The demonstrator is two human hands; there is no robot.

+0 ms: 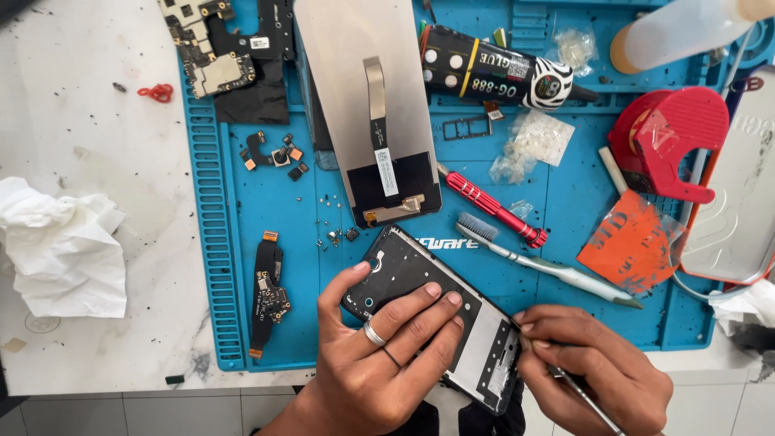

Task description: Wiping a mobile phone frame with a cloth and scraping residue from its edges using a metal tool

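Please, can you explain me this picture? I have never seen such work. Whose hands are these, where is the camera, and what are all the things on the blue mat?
The one picture comes from a camera worn on a person's head, looking down at their own bare hands. The left hand presses a black phone frame flat at the near edge of a blue work mat. The right hand holds a thin metal tool at the frame's side. On the mat lie a phone screen panel face down, a circuit board, a red screwdriver, a toothbrush and a glue tube. A crumpled white tissue lies on the table beside it.
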